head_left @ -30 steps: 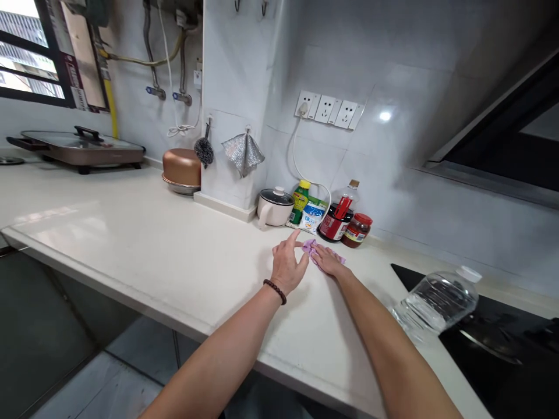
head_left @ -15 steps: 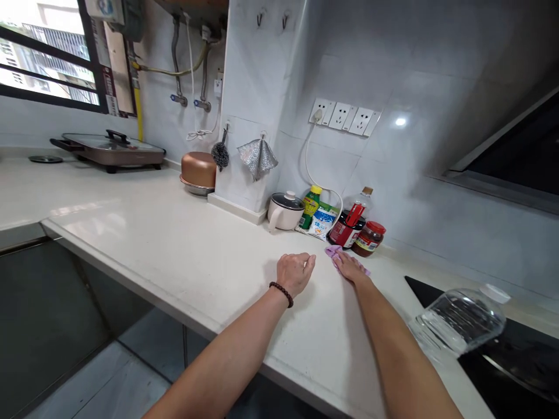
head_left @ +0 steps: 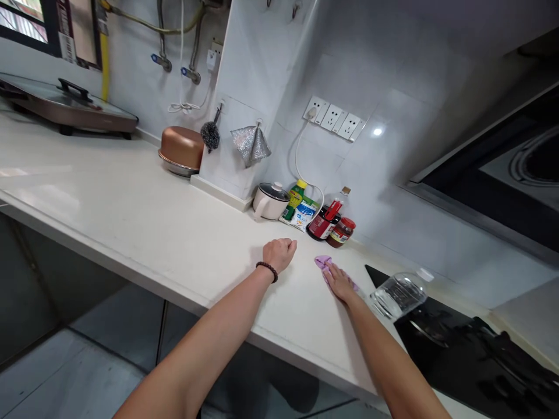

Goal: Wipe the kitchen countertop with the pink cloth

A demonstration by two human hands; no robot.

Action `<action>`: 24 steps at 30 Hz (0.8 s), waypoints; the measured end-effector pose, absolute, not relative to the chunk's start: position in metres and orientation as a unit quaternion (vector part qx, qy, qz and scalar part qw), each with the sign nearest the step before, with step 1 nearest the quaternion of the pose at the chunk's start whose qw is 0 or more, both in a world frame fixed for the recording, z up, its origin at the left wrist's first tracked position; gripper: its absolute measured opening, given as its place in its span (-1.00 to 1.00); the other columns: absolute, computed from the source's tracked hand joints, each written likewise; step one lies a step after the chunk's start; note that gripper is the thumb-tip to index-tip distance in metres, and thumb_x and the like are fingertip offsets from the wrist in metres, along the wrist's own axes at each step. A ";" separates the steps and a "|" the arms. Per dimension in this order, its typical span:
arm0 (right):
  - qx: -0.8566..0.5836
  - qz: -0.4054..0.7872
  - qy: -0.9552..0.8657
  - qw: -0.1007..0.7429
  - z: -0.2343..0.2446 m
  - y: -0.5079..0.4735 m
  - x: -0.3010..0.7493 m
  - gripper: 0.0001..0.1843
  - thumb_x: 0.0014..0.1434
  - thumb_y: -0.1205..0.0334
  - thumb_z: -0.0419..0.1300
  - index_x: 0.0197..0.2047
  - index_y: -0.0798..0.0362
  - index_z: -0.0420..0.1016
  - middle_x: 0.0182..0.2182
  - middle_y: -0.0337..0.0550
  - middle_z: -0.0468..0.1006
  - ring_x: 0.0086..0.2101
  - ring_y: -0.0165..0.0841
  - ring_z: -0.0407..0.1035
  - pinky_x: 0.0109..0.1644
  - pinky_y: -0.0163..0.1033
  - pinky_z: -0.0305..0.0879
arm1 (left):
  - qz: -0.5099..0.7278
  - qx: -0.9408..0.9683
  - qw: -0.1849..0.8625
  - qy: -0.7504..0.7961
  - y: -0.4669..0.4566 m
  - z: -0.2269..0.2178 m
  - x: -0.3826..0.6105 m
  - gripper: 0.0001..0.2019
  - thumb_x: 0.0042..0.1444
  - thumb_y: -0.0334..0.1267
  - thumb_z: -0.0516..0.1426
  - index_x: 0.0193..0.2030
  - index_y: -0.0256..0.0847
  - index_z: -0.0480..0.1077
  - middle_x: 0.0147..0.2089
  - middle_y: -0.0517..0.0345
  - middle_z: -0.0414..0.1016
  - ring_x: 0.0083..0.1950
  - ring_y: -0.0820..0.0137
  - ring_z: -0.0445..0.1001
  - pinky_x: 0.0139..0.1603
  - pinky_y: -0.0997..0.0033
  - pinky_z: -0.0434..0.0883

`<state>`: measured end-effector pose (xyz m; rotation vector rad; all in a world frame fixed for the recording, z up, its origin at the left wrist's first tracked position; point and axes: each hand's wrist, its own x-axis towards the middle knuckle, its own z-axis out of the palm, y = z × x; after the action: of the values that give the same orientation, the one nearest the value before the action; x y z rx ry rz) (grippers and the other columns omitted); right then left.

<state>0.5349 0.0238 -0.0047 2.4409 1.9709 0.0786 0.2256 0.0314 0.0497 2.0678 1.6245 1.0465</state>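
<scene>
My right hand [head_left: 338,281] lies flat with fingers stretched out on a small purple cloth [head_left: 322,262], pressing it onto the white countertop [head_left: 144,227]. My left hand [head_left: 279,254], with a dark bead bracelet at the wrist, rests on the counter to the left of the cloth, fingers curled into a loose fist with nothing in them. The two hands are a short gap apart.
Against the wall stand a small white pot [head_left: 270,201], a green bottle [head_left: 296,198], a blue-white packet [head_left: 301,216], a dark sauce bottle [head_left: 323,221] and a red-lidded jar [head_left: 342,231]. A clear plastic bottle [head_left: 398,294] lies by the black hob [head_left: 471,349]. A copper pot [head_left: 180,150] and electric griddle [head_left: 65,107] sit far left.
My left hand drew away from the cloth and curled its pointing finger into a fist. My right hand slid the cloth toward me and rightward. The view swung down and right.
</scene>
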 end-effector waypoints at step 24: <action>0.729 0.002 0.675 -0.114 -0.028 -0.236 0.590 -0.30 0.46 -0.25 -0.21 0.49 -0.15 0.22 0.47 -0.19 0.16 0.44 -0.15 -0.01 0.53 0.12 -0.07 | 0.345 0.719 0.201 0.569 0.039 0.040 0.216 -0.54 0.31 0.00 -0.08 -0.39 -0.10 0.56 -0.29 0.03 0.66 -0.19 0.21 0.56 -0.30 0.35 0.24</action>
<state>0.5903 -0.2358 -0.0278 2.4741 2.2894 0.0081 0.2158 0.0389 0.0401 2.0087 1.5911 0.9636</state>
